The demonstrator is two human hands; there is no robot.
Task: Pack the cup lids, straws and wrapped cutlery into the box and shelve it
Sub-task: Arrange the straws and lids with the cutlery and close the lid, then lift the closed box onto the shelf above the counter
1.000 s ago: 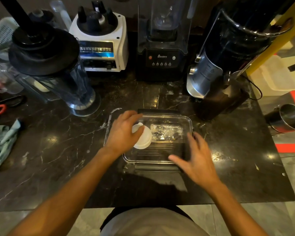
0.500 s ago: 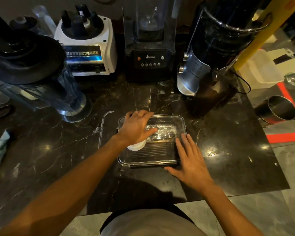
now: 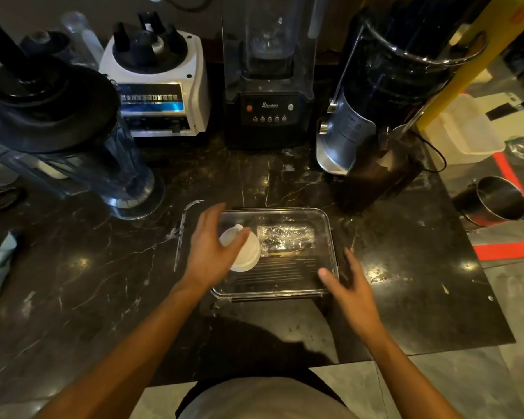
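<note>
1. Right now the clear plastic box point(image 3: 330, 234) sits on the dark marble counter point(image 3: 73, 267), in front of the row of machines, its long sides running left to right.
2. The left hand point(image 3: 212, 249) hangs over the box's left end, fingers loosely spread and curved, with the thumb lying across the white cup lids point(image 3: 244, 252); whether it actually grips them I cannot tell.
3. Those lids sit in a small stack at the left end of the box, just beside the rest of its contents.
4. The wrapped cutlery point(image 3: 288, 238), shiny in its clear film, lies in the back half of the box, right of the lids.
5. Dark straws point(image 3: 279, 272) lie side by side along the front half of the box, running lengthwise.
6. The right hand point(image 3: 350, 282) is at the box's front right corner, open, fingers extended and holding nothing; the thumb overlaps the rim, though contact is hard to judge.
7. Behind the box stand a white blender base point(image 3: 161, 89), a black blender point(image 3: 270, 110) under a clear hood, and a tall dark machine with a silver front point(image 3: 375, 122).
8. A blender jug point(image 3: 73, 140) with a black lid leans at the left.
9. A clear lid point(image 3: 182, 234) lies flat on the counter left of the box.
10. A steel cup point(image 3: 496, 201) lies tipped on the floor at the far right.
</note>
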